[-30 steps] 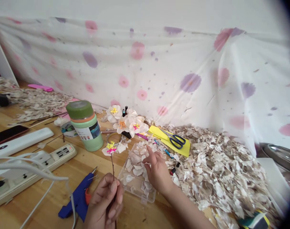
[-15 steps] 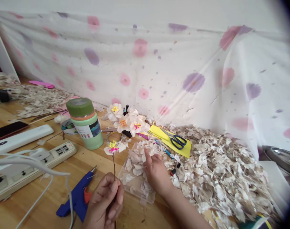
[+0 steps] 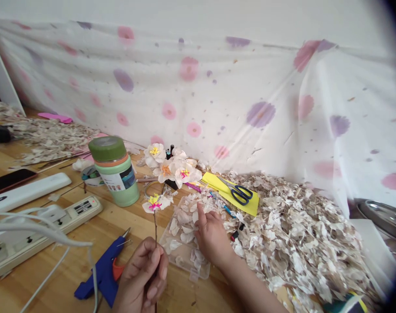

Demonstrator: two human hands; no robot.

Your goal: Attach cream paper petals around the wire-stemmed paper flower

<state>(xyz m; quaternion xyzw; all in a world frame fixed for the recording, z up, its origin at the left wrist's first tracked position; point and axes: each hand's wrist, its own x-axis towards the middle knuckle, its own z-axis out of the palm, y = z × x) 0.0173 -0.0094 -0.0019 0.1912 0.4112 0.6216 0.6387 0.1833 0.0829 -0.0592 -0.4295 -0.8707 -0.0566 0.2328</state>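
My left hand (image 3: 144, 271) is closed around a thin brown twig (image 3: 156, 226), held upright at the lower middle. At the twig's top sits a handmade flower (image 3: 155, 202) with white petals and a yellow and pink centre. My right hand (image 3: 212, 237) reaches over a clear plastic tray (image 3: 202, 271). Its index finger is stretched out onto the loose white petals (image 3: 186, 217) in the tray, and its other fingers are partly bent. I see nothing held in it; the undersides of these fingers are hidden.
Finished flowers (image 3: 175, 167) stand behind the tray, beside a green jar (image 3: 115, 174). Scissors (image 3: 239, 191) lie on yellow paper (image 3: 214, 180). A large petal heap (image 3: 298, 234) covers the right. A blue glue gun (image 3: 102, 274) and a power strip (image 3: 77, 215) lie at left.
The whole view has shifted slightly. Both hands keep nearly the same pose, the left on the twig and the right over the petals.
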